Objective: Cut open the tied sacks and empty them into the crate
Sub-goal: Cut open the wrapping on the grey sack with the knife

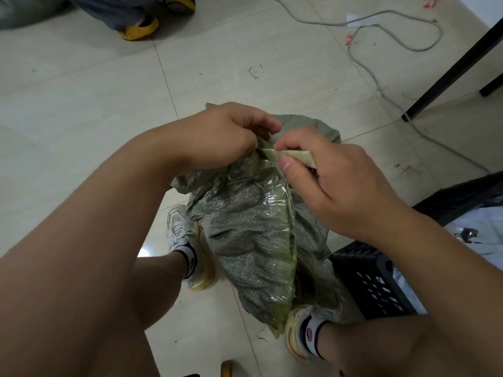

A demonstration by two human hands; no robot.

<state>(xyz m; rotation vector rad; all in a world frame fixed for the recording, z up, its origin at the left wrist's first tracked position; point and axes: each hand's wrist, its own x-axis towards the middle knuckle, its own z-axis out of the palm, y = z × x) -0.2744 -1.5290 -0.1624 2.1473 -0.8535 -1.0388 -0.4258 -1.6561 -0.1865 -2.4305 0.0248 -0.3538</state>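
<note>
Right hand (334, 183) pinching a pale strip (295, 157) of tape or binding at the sack's mouth, thumb and forefinger clamped on it. Left hand (226, 137) bunched round the gathered neck just beside. Green woven sack (253, 240) standing on the tiled floor (81, 91) between both feet; black crate (381, 284) near, to the right. Opening step apparently in hand; no blade visible. Next: peel or pull the strip free, then tip toward the crate.

Open floor (81, 85) lies left and far. Crate (375, 281) blocks near right, touching the sack (253, 240); cable (381, 85) and black leg (449, 72) obstruct far right.
</note>
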